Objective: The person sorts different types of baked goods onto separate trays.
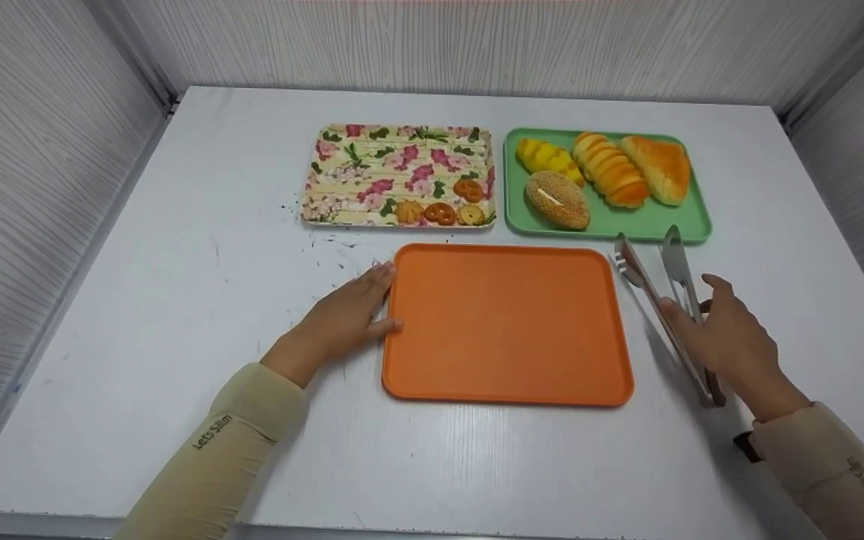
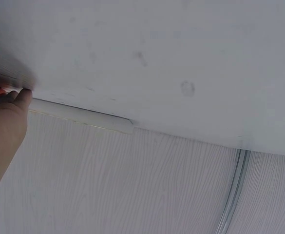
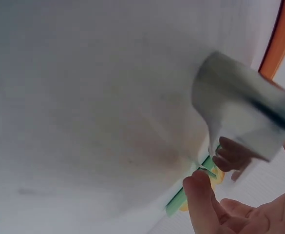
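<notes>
Beige sleeves (image 1: 222, 450) bear small dark lettering near the cuffs.

Your left hand (image 1: 346, 315) lies flat and low, palm down, with the fingers straight and close together and the thumb sticking out to the side. Your left arm comes in from the bottom, in a pale sleeve. Your right hand (image 1: 728, 341) is on the other side (well apart from the left one), with its fingers curled in a grip. Its wrist bends a little inward.
</notes>
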Demonstrator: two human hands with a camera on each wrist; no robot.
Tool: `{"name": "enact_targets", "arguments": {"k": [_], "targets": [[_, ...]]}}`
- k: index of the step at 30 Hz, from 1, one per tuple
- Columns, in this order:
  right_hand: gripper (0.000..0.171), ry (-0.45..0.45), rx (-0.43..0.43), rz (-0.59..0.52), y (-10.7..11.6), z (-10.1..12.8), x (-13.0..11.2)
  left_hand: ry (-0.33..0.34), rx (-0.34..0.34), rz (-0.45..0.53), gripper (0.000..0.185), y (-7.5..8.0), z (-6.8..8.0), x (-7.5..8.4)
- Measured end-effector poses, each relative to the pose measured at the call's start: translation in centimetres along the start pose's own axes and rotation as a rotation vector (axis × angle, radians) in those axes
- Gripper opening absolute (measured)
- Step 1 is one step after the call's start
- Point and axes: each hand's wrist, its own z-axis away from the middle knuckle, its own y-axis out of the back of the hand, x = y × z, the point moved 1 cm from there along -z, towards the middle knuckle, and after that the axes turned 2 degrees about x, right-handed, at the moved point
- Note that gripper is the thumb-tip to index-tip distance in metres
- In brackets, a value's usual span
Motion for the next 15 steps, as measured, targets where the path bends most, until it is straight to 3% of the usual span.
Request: {"name": "enact_targets", "arguments": {"k": [10,15], "targets": [[0.094,0.007,0.029,-0.006,2.4,-0.8,-1.8,0.001,-0.030,-0.037,0.086,0.9,-0.2,0.0],[0.094,0.052,0.066,-0.039,3.8,-1.9,-4.1,0.034,-0.005,-0.053,0.087,2.5,-0.7,0.6]]}}
